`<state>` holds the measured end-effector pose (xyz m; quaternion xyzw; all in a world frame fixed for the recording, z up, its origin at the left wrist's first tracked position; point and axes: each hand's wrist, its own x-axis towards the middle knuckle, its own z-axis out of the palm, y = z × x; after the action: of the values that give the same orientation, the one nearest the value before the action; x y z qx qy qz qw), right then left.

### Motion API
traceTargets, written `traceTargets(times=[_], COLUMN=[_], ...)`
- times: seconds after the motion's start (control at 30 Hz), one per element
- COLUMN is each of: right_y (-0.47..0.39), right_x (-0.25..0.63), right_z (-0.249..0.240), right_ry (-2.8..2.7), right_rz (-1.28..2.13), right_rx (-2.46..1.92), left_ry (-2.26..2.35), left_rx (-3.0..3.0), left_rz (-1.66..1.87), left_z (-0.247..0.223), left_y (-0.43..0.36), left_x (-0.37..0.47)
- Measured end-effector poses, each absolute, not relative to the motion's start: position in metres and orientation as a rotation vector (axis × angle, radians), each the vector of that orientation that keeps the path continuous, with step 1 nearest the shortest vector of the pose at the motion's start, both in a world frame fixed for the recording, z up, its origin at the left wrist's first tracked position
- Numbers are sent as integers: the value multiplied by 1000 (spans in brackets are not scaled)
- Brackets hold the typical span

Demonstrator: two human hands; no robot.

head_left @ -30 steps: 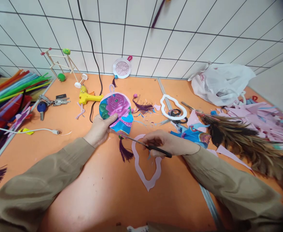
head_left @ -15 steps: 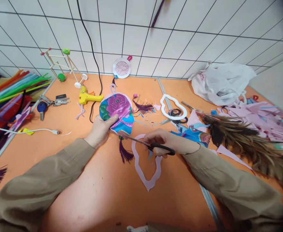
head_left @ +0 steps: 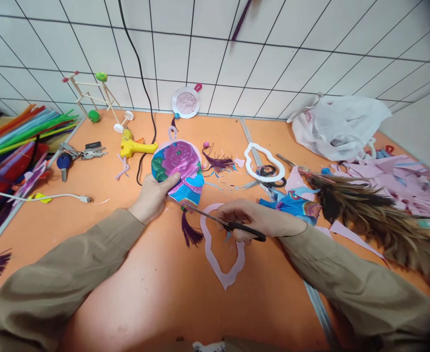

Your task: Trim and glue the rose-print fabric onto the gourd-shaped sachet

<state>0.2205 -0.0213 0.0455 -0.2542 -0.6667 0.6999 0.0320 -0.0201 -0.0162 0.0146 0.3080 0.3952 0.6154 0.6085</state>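
Note:
My left hand (head_left: 156, 195) is closed on the edge of a round floral ornament (head_left: 180, 159), its thumb on the printed purple flower. The ornament has a pale loop on top, a blue patterned flap of fabric at the lower right, and a purple tassel (head_left: 191, 230) below. In my right hand (head_left: 242, 217) is a pair of scissors (head_left: 233, 226) with black handles. Their blades point left, with the tips at the lower edge of the blue flap. Beneath the scissors a pink wavy-edged paper frame (head_left: 208, 239) lies on the table, partly hidden by my right hand.
A yellow glue gun (head_left: 137, 146), keys (head_left: 86, 154) and colourful pipe cleaners (head_left: 24, 132) lie to the left. Behind are a white frame (head_left: 249, 161) and a second tassel (head_left: 218, 159). On the right are fabric scraps (head_left: 299, 205), a feather duster (head_left: 369, 205) and a plastic bag (head_left: 335, 127).
The scissors have tilted a little, with their handles slightly lower and their tips still at the flap's lower edge. My left hand keeps its hold on the ornament.

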Motion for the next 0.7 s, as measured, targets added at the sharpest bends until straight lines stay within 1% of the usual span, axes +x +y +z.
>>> traceTargets(times=[0.7], right_y=[-22], right_x=[218], right_z=[43], right_ry=[-2101], right_rz=[2098], right_rx=[-835], left_ry=[910], left_rx=[773], left_rz=[1391], left_z=[8], left_y=[-17], left_x=[-22])
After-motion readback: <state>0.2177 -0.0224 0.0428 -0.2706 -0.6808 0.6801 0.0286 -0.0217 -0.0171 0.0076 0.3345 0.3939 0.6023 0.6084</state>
